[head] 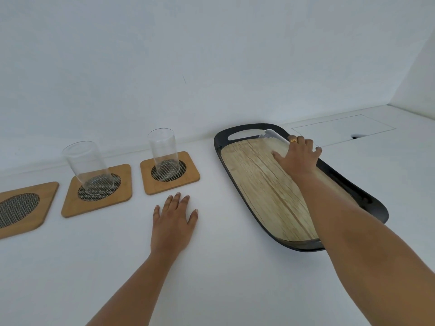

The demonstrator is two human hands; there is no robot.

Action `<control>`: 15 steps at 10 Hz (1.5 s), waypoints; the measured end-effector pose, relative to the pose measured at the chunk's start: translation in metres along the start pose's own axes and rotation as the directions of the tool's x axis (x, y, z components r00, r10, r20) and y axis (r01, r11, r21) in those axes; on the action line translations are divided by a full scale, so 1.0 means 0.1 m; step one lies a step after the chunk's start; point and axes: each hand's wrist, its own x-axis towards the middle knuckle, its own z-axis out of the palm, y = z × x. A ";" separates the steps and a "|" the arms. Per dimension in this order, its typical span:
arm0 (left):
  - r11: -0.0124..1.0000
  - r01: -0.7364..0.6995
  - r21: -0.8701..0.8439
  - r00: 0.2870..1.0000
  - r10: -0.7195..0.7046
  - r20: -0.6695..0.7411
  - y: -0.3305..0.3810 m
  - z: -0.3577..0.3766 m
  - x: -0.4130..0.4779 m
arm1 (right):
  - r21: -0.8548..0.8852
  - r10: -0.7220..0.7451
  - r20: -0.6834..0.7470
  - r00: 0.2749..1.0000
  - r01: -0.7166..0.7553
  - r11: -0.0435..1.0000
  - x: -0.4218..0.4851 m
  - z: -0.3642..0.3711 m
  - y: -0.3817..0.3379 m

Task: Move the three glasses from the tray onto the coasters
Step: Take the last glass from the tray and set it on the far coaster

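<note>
Two clear glasses stand upright on wooden coasters: one glass (pixel 88 167) on the middle coaster (pixel 70 203), the other glass (pixel 163 152) on the right coaster (pixel 188 178). A third coaster (pixel 46 191) at the far left carries nothing. My right hand (pixel 297 157) reaches over the black tray (pixel 217 147) with its wood-grain floor and wraps around the third glass (pixel 270 135) at the tray's far end; the hand hides most of that glass. My left hand (pixel 174 221) lies flat on the white counter in front of the right coaster, fingers spread.
A white wall rises close behind the coasters and tray. A rectangular flap (pixel 341 130) with a small notch is set into the counter behind the tray. White counter surface (pixel 235 278) stretches toward me.
</note>
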 end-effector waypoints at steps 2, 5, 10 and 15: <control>1.000 -0.001 -0.005 1.000 0.001 0.004 0.01 0.00 -0.01 | 0.138 0.027 0.131 0.991 -0.046 0.989 -0.08 0.00 -0.03; 1.000 -0.003 -0.002 1.000 0.003 0.007 0.00 0.01 -0.01 | 0.224 0.031 0.194 0.980 -0.075 0.972 -0.23 0.04 -0.15; 1.000 -0.010 -0.008 1.000 0.010 0.019 0.00 -0.02 -0.05 | 0.361 0.038 0.291 0.956 -0.146 0.921 -0.50 -0.04 -0.38; 0.998 -0.059 -0.020 0.998 0.059 -0.007 -0.11 -0.05 -0.29 | 0.434 0.115 0.214 0.970 -0.200 0.879 -0.87 -0.25 -0.24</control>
